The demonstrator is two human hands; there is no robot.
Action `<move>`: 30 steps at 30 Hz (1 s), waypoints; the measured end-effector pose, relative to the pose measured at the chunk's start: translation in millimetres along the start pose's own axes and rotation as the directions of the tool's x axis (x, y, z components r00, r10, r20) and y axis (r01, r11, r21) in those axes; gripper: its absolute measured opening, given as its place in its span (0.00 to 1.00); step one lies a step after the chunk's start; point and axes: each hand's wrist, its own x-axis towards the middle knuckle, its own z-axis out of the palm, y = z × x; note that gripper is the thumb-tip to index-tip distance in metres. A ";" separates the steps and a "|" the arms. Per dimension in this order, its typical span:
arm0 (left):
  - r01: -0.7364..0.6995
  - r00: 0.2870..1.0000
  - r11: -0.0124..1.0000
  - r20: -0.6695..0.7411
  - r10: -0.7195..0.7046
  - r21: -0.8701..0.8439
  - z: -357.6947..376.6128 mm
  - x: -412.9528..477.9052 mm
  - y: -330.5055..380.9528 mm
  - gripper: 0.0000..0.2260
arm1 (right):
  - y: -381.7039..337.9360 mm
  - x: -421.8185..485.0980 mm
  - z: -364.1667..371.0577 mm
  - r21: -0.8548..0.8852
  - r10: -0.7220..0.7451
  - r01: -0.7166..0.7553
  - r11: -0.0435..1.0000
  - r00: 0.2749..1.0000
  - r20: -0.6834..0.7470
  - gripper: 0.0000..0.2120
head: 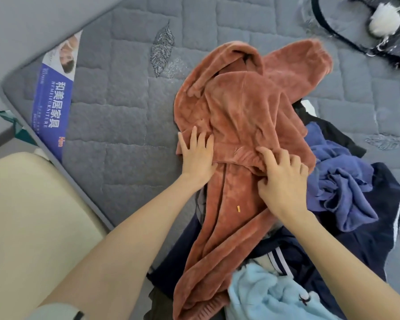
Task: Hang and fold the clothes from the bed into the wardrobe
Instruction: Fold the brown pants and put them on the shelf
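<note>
A rust-brown fleece robe with a hood [236,116] lies spread in the middle of the grey quilted mattress [116,135], its hood toward 12 o'clock. The left hand [198,155] presses on it with straight fingers. The right hand [283,179] has its fingers curled and grips a fold at the robe's waist. At 3 o'clock from the robe a crumpled blue cloth [340,188] lies on a navy garment with white stripes [379,239]. At 5 o'clock a light blue fluffy garment [275,301] covers the robe's hem. A white pompom [385,19] lies at 1 o'clock.
</note>
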 end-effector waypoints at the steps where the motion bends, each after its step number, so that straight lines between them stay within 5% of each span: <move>1: -0.021 0.999 1.000 -0.033 0.020 -0.007 0.3 -0.7 -3.0 0.27 | -0.6 0.6 2.8 -0.023 -0.034 0.034 0.999 0.999 0.016 0.28; 5: -0.081 0.984 0.996 -0.163 0.077 -0.023 -14.2 -11.2 -18.7 0.15 | 3.0 5.3 -5.1 -0.012 -0.033 0.033 0.999 0.999 0.015 0.17; 13: -0.023 0.973 0.986 -0.230 -0.016 -0.166 -100.6 -99.8 -70.3 0.17 | -35.3 -16.9 -72.1 0.160 -0.218 0.223 0.962 0.975 -0.044 0.09; 16: 0.072 0.986 0.943 -0.121 -0.116 -0.325 -141.6 -151.3 -90.2 0.21 | -63.7 -34.3 -103.1 0.232 -0.315 0.327 0.916 0.945 -0.088 0.08; 22: 0.251 0.941 0.849 -0.087 -0.326 -0.466 -208.1 -275.4 -115.8 0.11 | -121.5 -81.5 -173.3 0.444 -0.439 0.442 0.780 0.891 -0.116 0.10; 30: 0.251 0.904 0.781 -0.150 -0.400 -0.571 -273.1 -461.4 -86.2 0.09 | -172.0 -170.0 -255.9 0.632 -0.543 0.507 0.586 0.825 -0.159 0.08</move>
